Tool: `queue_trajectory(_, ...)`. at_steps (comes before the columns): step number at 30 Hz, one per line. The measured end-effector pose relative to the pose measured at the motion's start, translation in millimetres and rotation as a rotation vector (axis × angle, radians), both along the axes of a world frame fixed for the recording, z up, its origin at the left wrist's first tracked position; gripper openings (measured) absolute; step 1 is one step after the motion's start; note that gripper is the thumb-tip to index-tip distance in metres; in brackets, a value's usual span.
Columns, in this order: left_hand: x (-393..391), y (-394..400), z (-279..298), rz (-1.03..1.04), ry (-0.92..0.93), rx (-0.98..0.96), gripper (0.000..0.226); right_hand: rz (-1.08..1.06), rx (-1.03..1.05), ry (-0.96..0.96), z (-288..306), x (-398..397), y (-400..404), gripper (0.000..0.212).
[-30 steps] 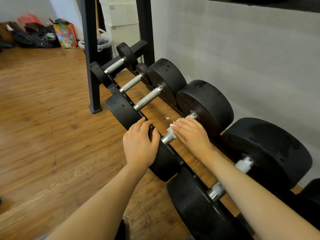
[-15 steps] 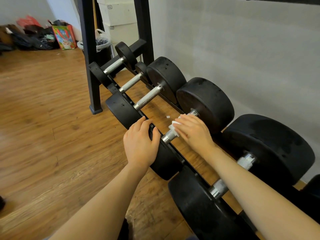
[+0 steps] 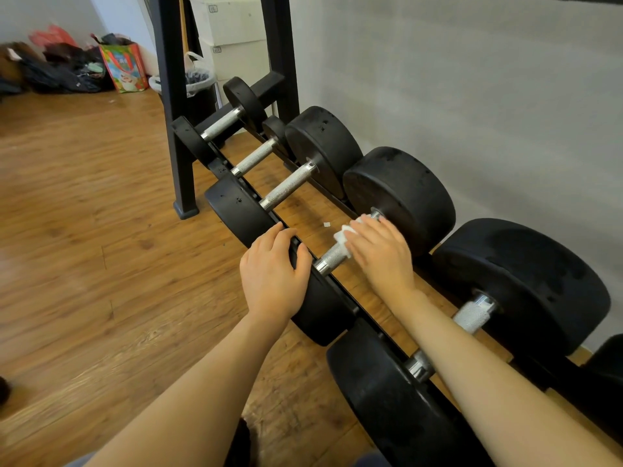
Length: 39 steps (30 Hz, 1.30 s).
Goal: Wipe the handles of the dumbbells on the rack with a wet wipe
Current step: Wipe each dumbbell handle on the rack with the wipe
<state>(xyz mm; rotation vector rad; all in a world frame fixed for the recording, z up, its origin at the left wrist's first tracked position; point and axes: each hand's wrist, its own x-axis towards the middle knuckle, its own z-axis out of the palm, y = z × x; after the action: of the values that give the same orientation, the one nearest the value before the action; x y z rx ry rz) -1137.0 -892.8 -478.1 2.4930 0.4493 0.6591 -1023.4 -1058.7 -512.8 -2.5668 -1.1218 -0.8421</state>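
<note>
Your right hand (image 3: 379, 256) presses the wipe (image 3: 344, 238) around a dumbbell handle (image 3: 332, 257) on the rack (image 3: 340, 291); your left hand (image 3: 273, 276) rests with relaxed fingers on that dumbbell's near head (image 3: 320, 311).

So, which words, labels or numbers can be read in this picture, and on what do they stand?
None can be read.
White boxes: small dark labels, too small to read.
Colourful shopping bag: print too blurred to read.
Dumbbells: no visible markings.
</note>
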Motion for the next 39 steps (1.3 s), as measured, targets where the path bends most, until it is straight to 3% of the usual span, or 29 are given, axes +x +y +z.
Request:
queue_trajectory(6,-1.0,0.3,0.3,0.000,0.005,0.006,0.066,0.096,-0.027,-0.028,-2.3,-7.6,0.3,0.031)
queue_trajectory(9,-0.6,-0.4,0.8,0.004,0.007,0.009,0.067,-0.011,0.094,-0.010,4.9,-5.4,-4.6,0.029)
queue_trajectory(14,-1.4,-0.8,1.1,0.007,0.007,0.011,0.067,0.111,-0.006,0.064,-5.4,-14.6,2.8,0.054)
queue_trajectory(20,-1.4,-0.5,0.7,0.009,0.005,0.011,0.066,-0.043,0.078,0.096,-1.2,-3.8,-3.4,0.039)
queue_trajectory(25,-1.9,-1.2,0.9,0.013,-0.001,0.005,0.062,0.201,-0.058,-0.018,-8.0,-16.3,7.7,0.043)
queue_trajectory(30,-1.8,0.3,-0.1,0.008,0.006,0.007,0.055,-0.038,0.169,0.027,-1.3,-5.2,-2.0,0.033)
queue_trajectory(35,-1.5,1.2,-1.5,0.017,0.019,0.001,0.040,0.100,0.152,0.004,-0.9,-16.0,0.9,0.045)
queue_trajectory(39,-1.4,0.1,-0.9,0.017,0.013,0.005,0.050,0.011,0.229,0.033,-1.2,-8.6,-4.0,0.040)
